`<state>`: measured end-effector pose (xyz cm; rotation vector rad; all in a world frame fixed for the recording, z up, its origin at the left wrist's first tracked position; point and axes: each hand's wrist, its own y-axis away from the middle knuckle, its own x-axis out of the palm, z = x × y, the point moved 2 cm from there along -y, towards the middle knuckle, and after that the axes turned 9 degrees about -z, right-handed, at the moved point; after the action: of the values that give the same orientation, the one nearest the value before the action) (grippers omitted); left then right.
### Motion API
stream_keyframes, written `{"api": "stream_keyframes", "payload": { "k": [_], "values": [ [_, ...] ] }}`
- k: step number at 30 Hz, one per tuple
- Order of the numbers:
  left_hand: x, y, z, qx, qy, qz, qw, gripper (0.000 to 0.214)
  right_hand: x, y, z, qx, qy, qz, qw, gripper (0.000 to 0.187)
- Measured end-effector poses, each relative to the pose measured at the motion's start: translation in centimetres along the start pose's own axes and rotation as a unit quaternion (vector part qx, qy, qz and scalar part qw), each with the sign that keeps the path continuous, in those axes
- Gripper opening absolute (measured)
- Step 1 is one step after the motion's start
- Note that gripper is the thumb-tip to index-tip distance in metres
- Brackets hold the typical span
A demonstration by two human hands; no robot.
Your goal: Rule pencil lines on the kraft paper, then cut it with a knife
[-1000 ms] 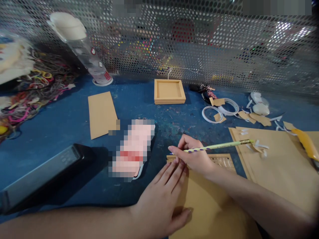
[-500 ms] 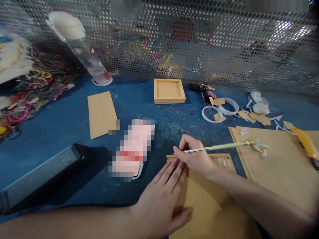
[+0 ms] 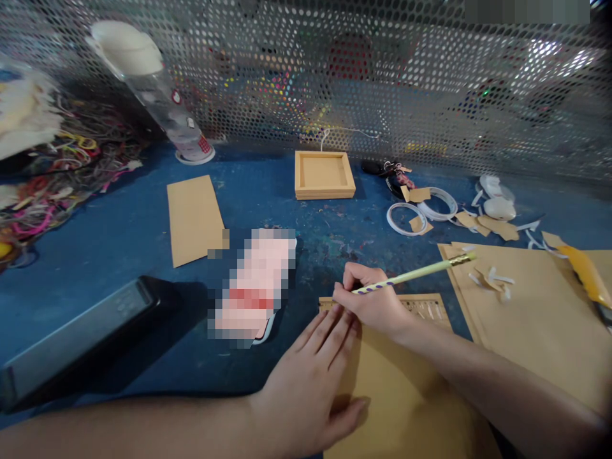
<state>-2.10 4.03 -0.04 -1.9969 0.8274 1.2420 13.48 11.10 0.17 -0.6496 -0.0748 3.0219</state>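
Note:
My left hand lies flat with fingers stretched out on a brown card sheet at the near edge of the blue table. My right hand is closed in a writing grip on a green pencil, its tip hidden by the fingers at the sheet's top left corner. The pencil's back end points to the right. A wooden ruler lies along the sheet's top edge, under my right hand.
A small wooden tray stands mid-table before a perforated metal wall. A brown card strip and black device lie left. Tape rings, card scraps, more brown sheets and a yellow cutter lie right. Tangled coloured threads pile far left.
My right hand has shifted slightly and the pencil's back end has swung up and to the left. My left hand has stayed flat on the sheet.

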Motion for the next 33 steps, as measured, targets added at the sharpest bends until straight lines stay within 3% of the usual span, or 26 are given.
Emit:
{"api": "stream_keyframes", "payload": {
  "k": [27, 33],
  "values": [
    [-0.05, -0.04, -0.02, 0.005, 0.007, -0.002, 1.0, 0.076, 0.11, 0.06, -0.03, 0.012, -0.027, 0.02, 0.999, 0.026],
    [-0.16, -0.2, 0.0, 0.012, 0.001, -0.005, 1.0, 0.076, -0.02, 0.07, -0.36, -0.002, -0.009, -0.042, 0.999, 0.027]
  ]
}}
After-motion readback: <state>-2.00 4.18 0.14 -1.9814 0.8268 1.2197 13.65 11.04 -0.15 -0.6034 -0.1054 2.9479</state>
